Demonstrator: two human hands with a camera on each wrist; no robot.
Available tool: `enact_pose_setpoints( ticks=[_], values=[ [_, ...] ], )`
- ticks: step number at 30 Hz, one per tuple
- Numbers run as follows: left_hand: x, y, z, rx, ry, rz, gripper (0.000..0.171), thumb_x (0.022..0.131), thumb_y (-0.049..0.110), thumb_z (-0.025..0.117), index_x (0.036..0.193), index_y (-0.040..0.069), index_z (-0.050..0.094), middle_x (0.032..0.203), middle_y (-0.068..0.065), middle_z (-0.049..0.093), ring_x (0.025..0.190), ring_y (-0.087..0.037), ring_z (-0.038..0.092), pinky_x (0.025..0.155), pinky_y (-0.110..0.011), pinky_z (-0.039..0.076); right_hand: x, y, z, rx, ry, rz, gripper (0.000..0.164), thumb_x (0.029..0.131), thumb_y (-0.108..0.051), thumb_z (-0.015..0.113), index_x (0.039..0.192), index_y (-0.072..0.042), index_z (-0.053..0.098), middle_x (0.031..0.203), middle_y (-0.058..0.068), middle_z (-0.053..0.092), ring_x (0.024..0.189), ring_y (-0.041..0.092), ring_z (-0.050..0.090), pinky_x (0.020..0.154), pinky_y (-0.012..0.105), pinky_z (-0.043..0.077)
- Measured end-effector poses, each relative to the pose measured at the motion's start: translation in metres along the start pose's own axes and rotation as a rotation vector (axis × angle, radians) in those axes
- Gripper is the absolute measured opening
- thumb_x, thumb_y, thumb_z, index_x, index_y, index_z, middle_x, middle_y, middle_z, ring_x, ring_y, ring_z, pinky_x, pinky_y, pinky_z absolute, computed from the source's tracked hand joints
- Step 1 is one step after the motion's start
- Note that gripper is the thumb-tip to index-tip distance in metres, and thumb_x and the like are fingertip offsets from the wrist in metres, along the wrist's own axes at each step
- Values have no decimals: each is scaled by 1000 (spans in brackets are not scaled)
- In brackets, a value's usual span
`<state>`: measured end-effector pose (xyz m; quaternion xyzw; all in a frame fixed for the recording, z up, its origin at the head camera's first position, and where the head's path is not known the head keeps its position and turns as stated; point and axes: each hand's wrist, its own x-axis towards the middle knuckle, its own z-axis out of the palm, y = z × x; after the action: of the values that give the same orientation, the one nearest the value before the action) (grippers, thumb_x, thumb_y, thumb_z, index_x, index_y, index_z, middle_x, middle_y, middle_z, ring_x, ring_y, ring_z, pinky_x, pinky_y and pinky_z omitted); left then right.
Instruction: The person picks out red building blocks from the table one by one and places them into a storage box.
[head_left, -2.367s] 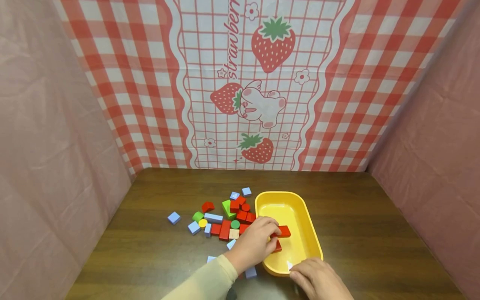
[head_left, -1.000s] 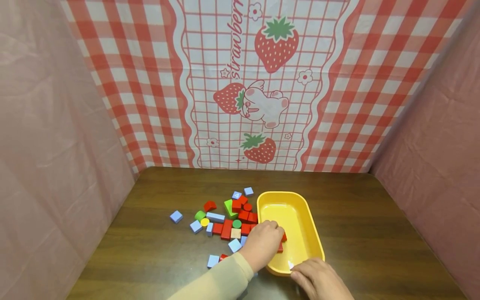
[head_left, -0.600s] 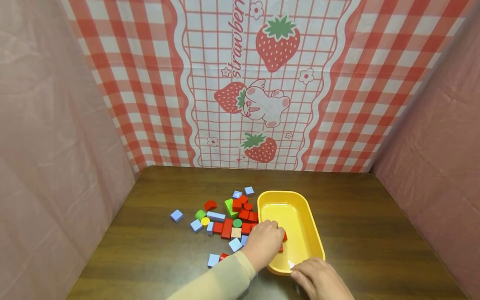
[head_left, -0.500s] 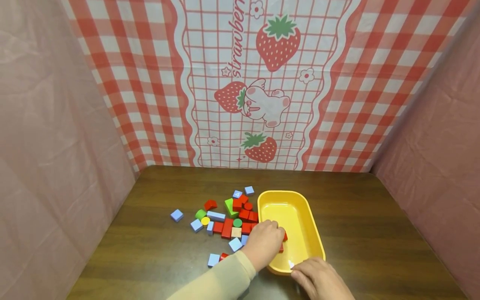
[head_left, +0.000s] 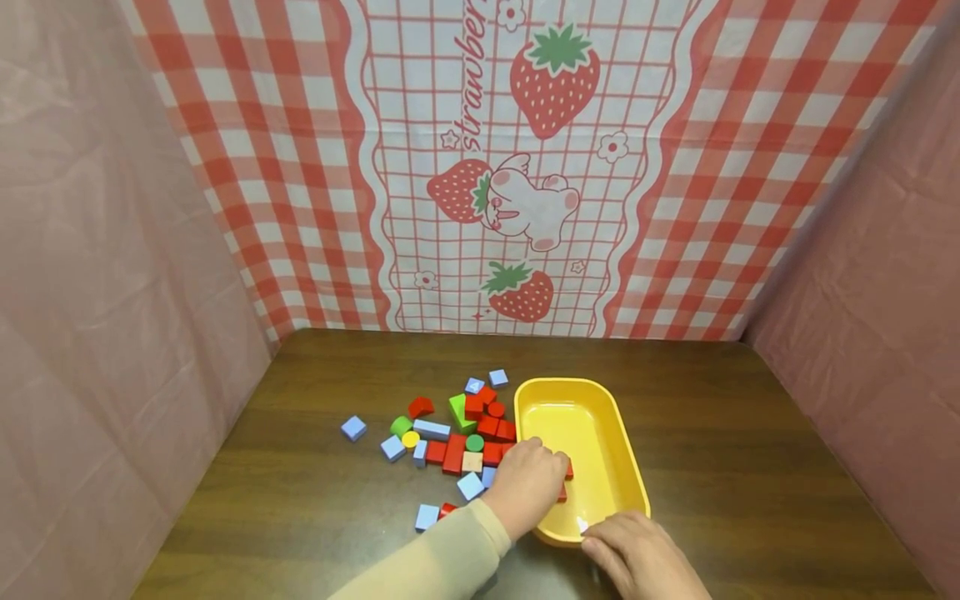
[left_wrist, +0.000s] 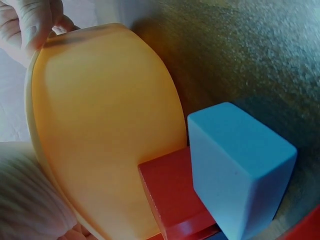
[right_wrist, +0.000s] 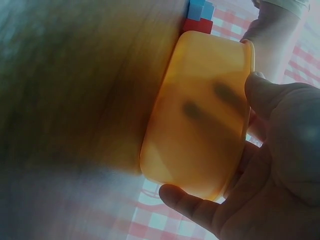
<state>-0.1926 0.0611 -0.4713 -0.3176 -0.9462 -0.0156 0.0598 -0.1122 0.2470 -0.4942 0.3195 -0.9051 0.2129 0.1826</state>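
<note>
My left hand (head_left: pixel 527 483) reaches over the near side of the yellow plastic tray (head_left: pixel 628 442), its fingers curled down inside around a red block (head_left: pixel 568 469). Another red block (head_left: pixel 562 493) shows just beside its fingers on the tray floor. Most of both blocks is hidden behind that hand. At the near right corner my right hand (head_left: pixel 637 554) grips the tray's rim. The right wrist view has the thumb (right_wrist: pixel 261 92) at the rim and fingers along the outer wall.
Left of the tray lies a pile of toy blocks, among them a long blue block (head_left: pixel 431 430), a green cylinder (head_left: pixel 475 443) and a red block (head_left: pixel 453 454). A blue block (left_wrist: pixel 240 160) and a red block (left_wrist: pixel 175 190) stand close against the tray's outer wall.
Since the oldest frame my left hand has shifted slightly right, covering more of the red blocks in the tray. In the last second it has barely moved. The right hand stays at the corner.
</note>
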Motion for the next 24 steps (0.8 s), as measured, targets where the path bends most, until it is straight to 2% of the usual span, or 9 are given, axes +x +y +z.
enact_pose_setpoints(
  ticks=[11, 16, 18, 20, 24],
  values=[
    [-1, -1, 1, 13, 8, 6, 12, 87, 18, 75, 99, 21, 74, 72, 7, 65, 67, -13, 44, 65, -24, 46, 1, -2, -1, -3, 2, 8, 15, 78, -21, 82, 86, -28, 72, 85, -27, 62, 83, 5, 56, 69, 35, 52],
    [-3, -3, -1, -12, 30, 44, 13, 88, 17, 74, 100, 20, 72, 81, 6, 65, 72, -11, 48, 70, -22, 49, 0, -2, -2, 0, -1, 16, 11, 80, -24, 81, 85, -29, 72, 84, -27, 62, 81, 3, 55, 68, 34, 51],
    [-5, -6, -3, -67, 50, 62, 15, 90, 20, 73, 104, 20, 70, 90, 6, 65, 80, -9, 51, 76, -21, 51, -1, -1, -2, 2, 2, 17, 10, 81, -25, 80, 85, -29, 72, 84, -27, 62, 80, 3, 55, 67, 33, 51],
    [-8, -11, -6, -169, 87, 74, 18, 92, 24, 71, 110, 20, 68, 100, 7, 64, 91, -7, 53, 84, -21, 51, -1, 0, -2, 1, 2, 18, 10, 81, -26, 80, 85, -29, 72, 84, -27, 62, 79, 2, 55, 66, 32, 50],
    [-15, -33, -18, -335, 218, 63, 25, 93, 28, 70, 116, 18, 66, 114, 6, 63, 105, -7, 51, 92, -26, 50, -1, -1, -3, 7, -26, 56, 8, 82, -27, 80, 87, -30, 73, 85, -28, 62, 80, 1, 54, 67, 32, 51]
  ],
)
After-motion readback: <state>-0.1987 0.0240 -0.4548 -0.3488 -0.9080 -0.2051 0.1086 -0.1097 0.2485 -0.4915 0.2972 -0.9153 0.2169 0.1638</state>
